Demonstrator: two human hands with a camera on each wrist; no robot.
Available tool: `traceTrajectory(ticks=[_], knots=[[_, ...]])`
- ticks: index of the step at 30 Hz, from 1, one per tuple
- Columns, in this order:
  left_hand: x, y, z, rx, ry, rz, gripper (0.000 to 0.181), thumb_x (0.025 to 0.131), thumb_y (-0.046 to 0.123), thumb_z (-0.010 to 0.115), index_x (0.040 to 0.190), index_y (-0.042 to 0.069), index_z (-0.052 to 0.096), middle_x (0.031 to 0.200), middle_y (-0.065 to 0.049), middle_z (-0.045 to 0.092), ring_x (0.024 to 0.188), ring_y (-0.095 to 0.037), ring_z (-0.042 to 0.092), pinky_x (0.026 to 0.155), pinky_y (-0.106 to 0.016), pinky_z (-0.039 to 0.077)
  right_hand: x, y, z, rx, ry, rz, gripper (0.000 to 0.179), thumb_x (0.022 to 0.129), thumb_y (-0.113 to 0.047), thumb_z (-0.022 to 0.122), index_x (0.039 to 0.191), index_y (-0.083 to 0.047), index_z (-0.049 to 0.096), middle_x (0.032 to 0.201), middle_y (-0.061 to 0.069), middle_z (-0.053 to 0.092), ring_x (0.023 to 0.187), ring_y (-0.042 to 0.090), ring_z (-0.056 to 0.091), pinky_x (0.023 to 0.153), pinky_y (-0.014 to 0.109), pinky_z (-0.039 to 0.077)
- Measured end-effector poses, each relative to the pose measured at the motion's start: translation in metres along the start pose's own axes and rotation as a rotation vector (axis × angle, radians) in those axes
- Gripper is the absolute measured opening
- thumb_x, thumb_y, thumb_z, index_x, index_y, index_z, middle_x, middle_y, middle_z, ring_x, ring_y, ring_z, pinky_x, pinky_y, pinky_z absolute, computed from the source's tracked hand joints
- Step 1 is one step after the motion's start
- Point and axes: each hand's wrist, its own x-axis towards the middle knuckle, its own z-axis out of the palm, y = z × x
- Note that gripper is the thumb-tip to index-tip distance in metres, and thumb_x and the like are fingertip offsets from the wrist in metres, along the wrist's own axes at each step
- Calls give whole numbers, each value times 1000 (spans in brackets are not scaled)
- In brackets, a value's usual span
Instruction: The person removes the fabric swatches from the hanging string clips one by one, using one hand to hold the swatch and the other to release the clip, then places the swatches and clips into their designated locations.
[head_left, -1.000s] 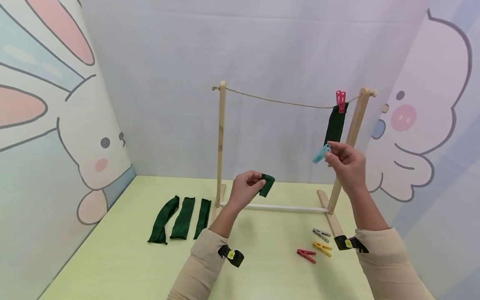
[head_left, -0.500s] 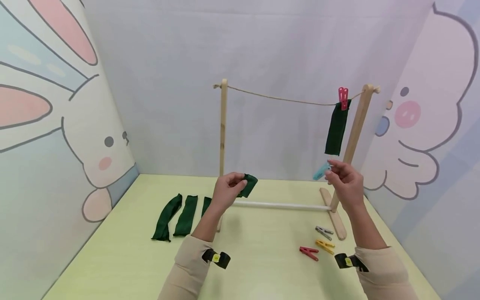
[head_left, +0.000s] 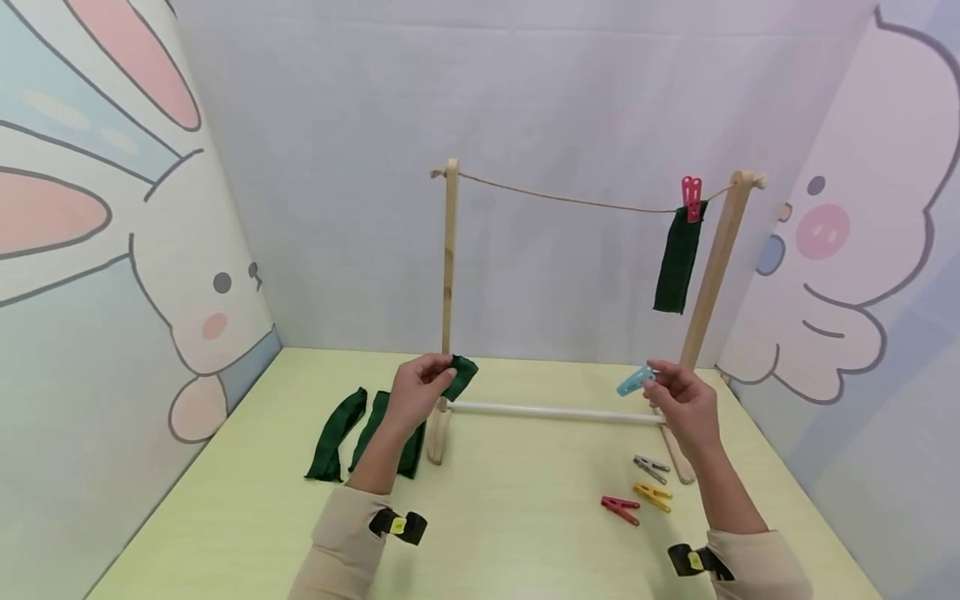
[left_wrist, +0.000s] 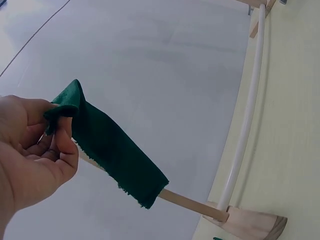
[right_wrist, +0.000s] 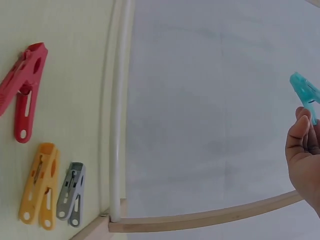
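My left hand (head_left: 417, 390) pinches a dark green cloth strip (left_wrist: 120, 150) by its folded upper end; the rest hangs down in the left wrist view. A light blue clothespin (head_left: 635, 381) is pinched between the thumb and fingers of my right hand (head_left: 684, 407), its jaw end pointing left. Above the right hand, another green cloth strip (head_left: 677, 260) hangs from the rope (head_left: 562, 198), clipped by a red clothespin (head_left: 692, 198). Near the left forearm, several green strips (head_left: 336, 435) lie on the table, partly covered by that arm.
The rope spans two wooden posts (head_left: 450, 258), joined low down by a white rod (head_left: 555, 412). On the table at the right lie a grey clothespin (head_left: 651, 468), a yellow clothespin (head_left: 653, 496) and a red clothespin (head_left: 620, 509). Pale walls with cartoon animals enclose the table.
My left hand has moved left with the green strip, over toward the left post. The right hand has lowered with the blue clothespin, away from the hanging strip.
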Motion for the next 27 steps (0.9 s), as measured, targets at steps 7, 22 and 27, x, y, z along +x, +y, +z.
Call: traceTrajectory(ticks=[7, 22, 27], knots=[[5, -31, -19, 26, 70, -52, 21, 90, 4, 60, 108, -5, 64, 96, -12, 62, 82, -18, 55, 67, -21, 45, -13, 17, -1, -61, -86, 40, 30, 87, -1, 63, 114, 10, 53, 85, -1, 62, 71, 9, 59, 62, 17, 50], [-4, -48, -65, 90, 140, -162, 26, 93, 4, 57, 117, -3, 61, 114, -17, 58, 97, -23, 54, 73, -18, 46, -38, 41, 5, -97, -172, 133, 32, 83, 1, 67, 111, 11, 53, 95, 21, 63, 76, 10, 59, 65, 20, 51], [-7, -55, -82, 130, 165, -188, 27, 94, 8, 55, 119, -3, 59, 117, -17, 57, 98, -23, 52, 73, -16, 44, -48, 48, 9, -92, -149, 216, 32, 83, 5, 66, 111, 12, 53, 96, 24, 62, 75, 9, 58, 64, 20, 51]])
